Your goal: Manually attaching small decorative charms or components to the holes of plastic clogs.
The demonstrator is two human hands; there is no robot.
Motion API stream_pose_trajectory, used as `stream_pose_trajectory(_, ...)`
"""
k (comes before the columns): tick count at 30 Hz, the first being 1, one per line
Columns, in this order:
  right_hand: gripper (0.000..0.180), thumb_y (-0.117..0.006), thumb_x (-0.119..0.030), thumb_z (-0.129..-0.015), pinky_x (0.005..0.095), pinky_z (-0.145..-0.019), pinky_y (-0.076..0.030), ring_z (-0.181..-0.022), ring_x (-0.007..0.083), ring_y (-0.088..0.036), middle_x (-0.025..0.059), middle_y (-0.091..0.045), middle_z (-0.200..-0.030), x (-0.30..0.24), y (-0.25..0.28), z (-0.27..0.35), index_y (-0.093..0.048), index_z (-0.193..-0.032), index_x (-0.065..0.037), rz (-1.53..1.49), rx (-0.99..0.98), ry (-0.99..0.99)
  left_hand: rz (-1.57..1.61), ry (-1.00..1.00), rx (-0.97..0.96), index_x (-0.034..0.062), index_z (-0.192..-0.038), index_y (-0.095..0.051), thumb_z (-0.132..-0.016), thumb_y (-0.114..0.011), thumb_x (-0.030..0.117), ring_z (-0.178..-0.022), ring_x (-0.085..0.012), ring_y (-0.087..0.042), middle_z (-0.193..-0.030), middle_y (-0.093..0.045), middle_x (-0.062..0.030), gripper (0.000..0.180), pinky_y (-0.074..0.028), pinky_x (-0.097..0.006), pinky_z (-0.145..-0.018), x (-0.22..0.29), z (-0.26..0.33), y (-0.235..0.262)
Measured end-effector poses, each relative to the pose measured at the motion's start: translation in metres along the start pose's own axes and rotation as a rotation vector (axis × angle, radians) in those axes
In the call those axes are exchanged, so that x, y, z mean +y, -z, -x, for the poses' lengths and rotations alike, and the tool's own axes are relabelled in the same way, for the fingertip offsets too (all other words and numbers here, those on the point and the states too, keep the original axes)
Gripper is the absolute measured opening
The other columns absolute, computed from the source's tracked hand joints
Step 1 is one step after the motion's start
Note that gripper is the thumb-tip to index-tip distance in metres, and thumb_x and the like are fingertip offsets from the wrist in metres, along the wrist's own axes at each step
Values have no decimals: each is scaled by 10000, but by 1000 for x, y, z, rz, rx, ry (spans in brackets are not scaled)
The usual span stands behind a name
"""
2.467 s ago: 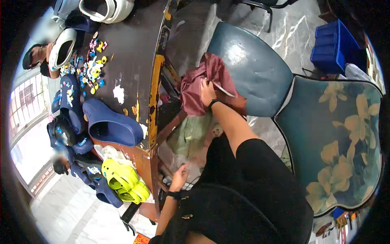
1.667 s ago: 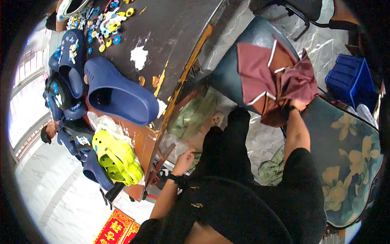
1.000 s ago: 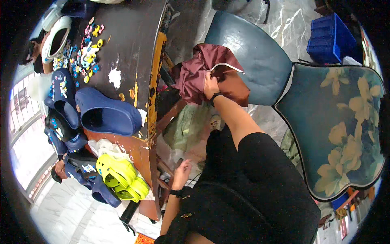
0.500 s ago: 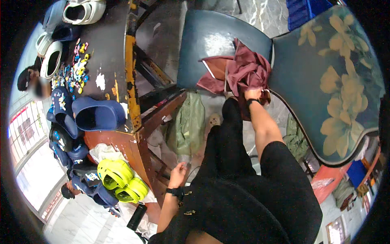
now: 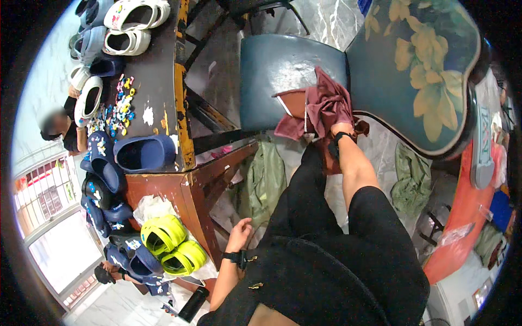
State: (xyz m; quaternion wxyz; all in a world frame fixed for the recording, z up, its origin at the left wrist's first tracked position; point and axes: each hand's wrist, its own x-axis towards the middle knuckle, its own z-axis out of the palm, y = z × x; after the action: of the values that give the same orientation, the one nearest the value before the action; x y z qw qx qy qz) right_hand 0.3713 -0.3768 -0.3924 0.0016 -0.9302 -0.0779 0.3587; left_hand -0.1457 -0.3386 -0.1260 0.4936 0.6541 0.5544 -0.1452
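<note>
My right hand [image 5: 338, 129] grips a bunched maroon cloth [image 5: 323, 101] that lies on the seat of a dark teal chair [image 5: 272, 70]. A brown lining shows under the cloth's folds. My left hand [image 5: 240, 232] hangs open beside my black clothing, close to the leg of a wooden table [image 5: 187, 185], touching nothing.
On the table lie navy clogs [image 5: 142, 152], white clogs [image 5: 130, 15] and small coloured charms [image 5: 115, 108]. Neon yellow clogs [image 5: 173, 243] sit on a bag at its corner. A floral cushion chair [image 5: 418, 70] stands right. Green bags [image 5: 265, 179] lie on the floor. Another person [image 5: 61, 130] sits at far left.
My view has swung, so the chair and cloth sit higher and more central. My right hand keeps hold of the maroon cloth on the seat; my left hand stays low and open.
</note>
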Motion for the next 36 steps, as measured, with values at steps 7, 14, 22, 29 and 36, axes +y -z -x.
stream_pose_trajectory(7,467,-590,-330,-837,430,-1020,-458,-1257,333,-541,175,-564,-1353,176,-89,60,-652,-1236,-95,170,-126,164,-30,-124,-39,49,-1255,-586,-919,-589,107,-838,-147,-602,-928,-677,-65,341,-483,-283,-772,8,14,15)
stream_pose_trajectory(14,444,-608,-257,-793,393,-1044,-419,-1250,325,-541,204,-606,-1284,401,-64,257,-674,-1177,-43,-45,-208,-157,-392,-264,-106,76,-1226,-609,-889,-636,159,-857,-279,-697,-976,-707,-172,348,-538,-378,-768,4,23,24)
stream_pose_trajectory(22,788,-661,68,-697,341,-1116,-346,-1342,273,-430,164,-452,-1451,470,-12,413,-413,-1435,-56,-1238,583,-76,-626,-646,-211,57,-1174,-629,-874,-595,140,-837,-319,-687,-884,-699,-174,313,-533,-394,-765,99,-9,13)
stream_pose_trajectory(29,791,-736,1,-711,339,-1097,-369,-1319,254,-461,150,-480,-1433,498,-20,504,-420,-1433,-70,-864,924,-86,-843,-710,-386,44,-1178,-635,-867,-587,93,-934,-290,-691,-1012,-708,-174,319,-530,-373,-840,157,15,-37)
stream_pose_trajectory(36,762,-784,-75,-719,399,-979,-482,-1138,339,-604,187,-598,-1284,567,-62,660,-448,-1403,-104,-1152,1199,-407,-1071,-766,-569,20,-1194,-623,-823,-647,174,-966,-287,-687,-1035,-703,-188,403,-523,-369,-840,166,48,-136)
